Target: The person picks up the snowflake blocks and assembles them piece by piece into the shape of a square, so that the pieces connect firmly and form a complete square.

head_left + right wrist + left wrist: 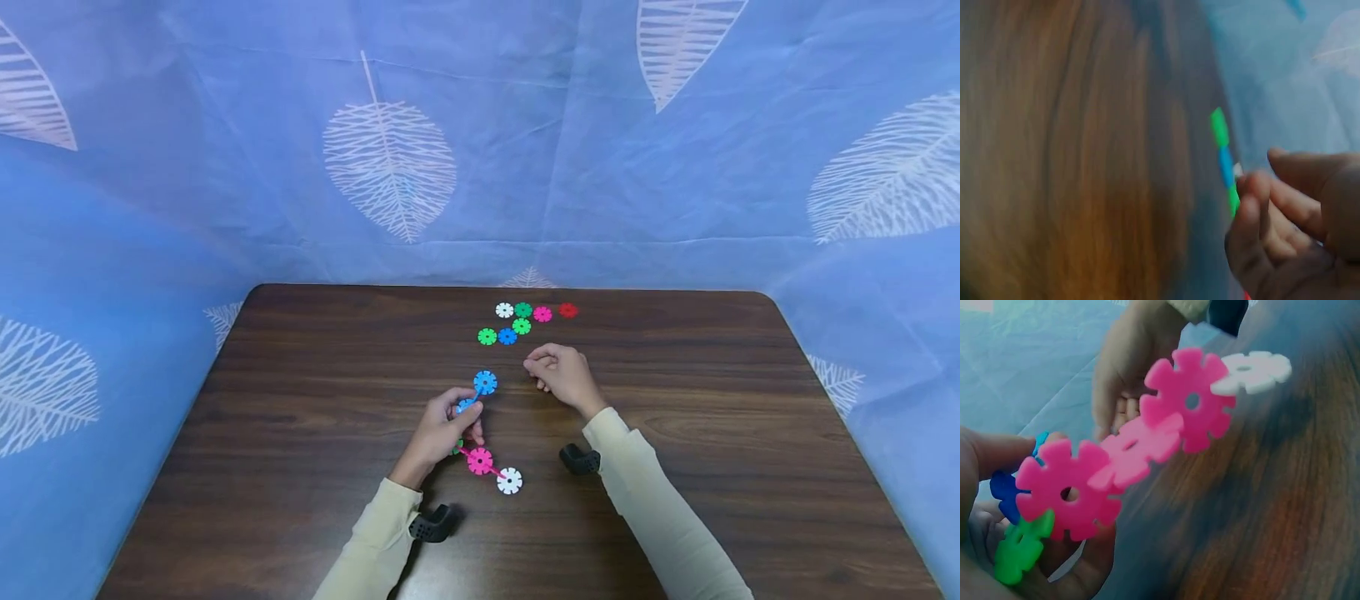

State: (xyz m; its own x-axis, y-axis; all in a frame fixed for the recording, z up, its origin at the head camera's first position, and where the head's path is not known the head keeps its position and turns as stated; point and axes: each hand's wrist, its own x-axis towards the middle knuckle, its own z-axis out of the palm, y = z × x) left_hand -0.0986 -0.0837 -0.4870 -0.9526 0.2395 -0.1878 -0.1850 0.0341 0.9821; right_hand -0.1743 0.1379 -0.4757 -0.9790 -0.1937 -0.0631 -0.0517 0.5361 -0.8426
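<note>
Currently, left hand (442,432) pinches the disc chain (480,461) nearer than the loose discs (507,337); right hand (566,377), fingers loosely bent, shows nothing held; unsupported, the white end disc (509,481) might sag and unslot.

The cloth (517,192) is blue, printed with white leaves (390,171). Dark brown wood grain streaks the table (300,358). The chain (1154,440) mixes blue, green, pink and white. The loose discs (521,326) are white, pink, red, blue, bright green and deeper green. The sleeves (663,512) are cream, the wrist cameras (435,524) black.
</note>
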